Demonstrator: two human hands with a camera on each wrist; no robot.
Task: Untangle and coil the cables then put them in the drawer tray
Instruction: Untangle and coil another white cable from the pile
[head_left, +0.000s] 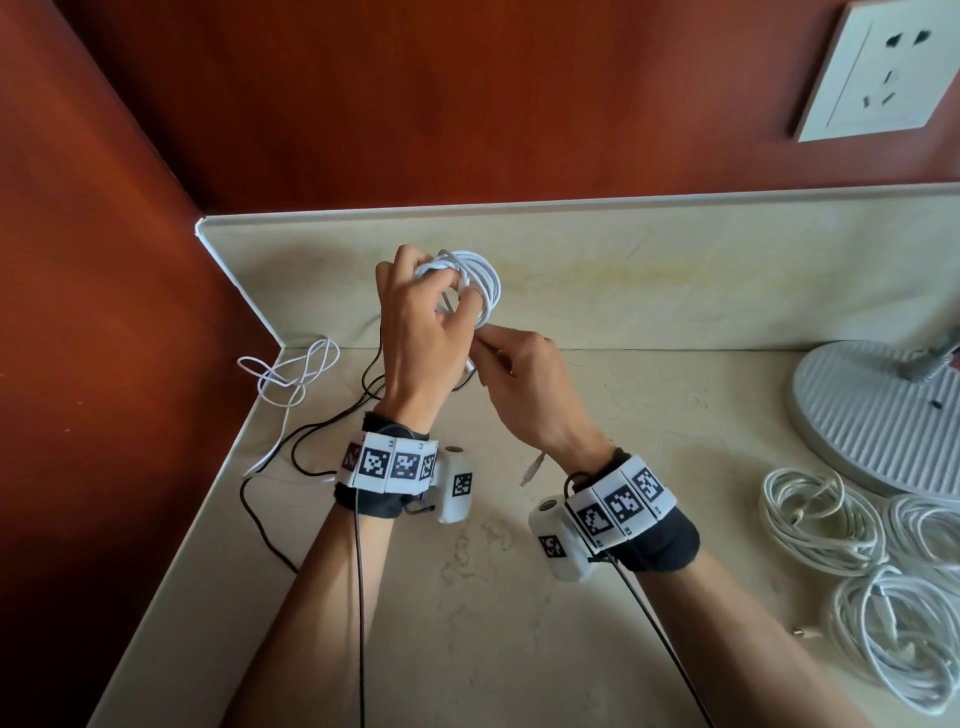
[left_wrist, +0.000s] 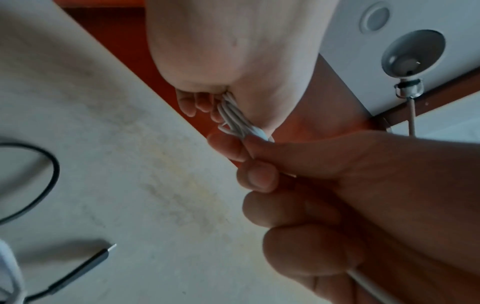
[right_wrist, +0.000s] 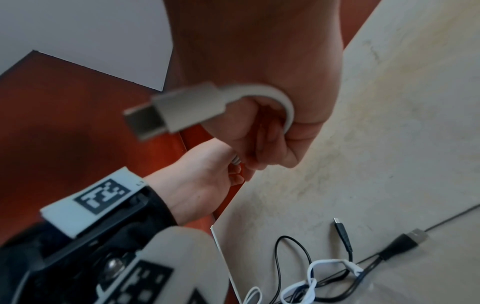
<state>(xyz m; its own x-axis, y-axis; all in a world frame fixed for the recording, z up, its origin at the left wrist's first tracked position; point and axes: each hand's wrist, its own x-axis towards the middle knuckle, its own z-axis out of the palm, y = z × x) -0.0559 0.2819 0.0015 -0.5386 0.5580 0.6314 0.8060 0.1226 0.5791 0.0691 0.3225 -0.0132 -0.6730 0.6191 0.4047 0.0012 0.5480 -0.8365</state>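
Note:
My left hand (head_left: 434, 283) is raised over the counter and grips a coil of white cable (head_left: 480, 278); the bundled strands (left_wrist: 232, 115) run through its curled fingers. Just below it, my right hand (head_left: 480, 347) pinches the loose tail of the same cable (left_wrist: 255, 133) between thumb and forefinger. That tail curves out of the right fist and ends in a white USB plug (right_wrist: 179, 110). A tangle of thin white cable (head_left: 293, 374) and black cable (head_left: 306, 447) lies on the counter at the left. No drawer tray is in view.
Several coiled white cables (head_left: 823, 519) lie at the counter's right, beside a round ribbed lamp base (head_left: 878, 415). A wall socket (head_left: 888, 67) sits at the top right. Red wood walls close the left and back. Black plugs (right_wrist: 401, 243) rest on the counter.

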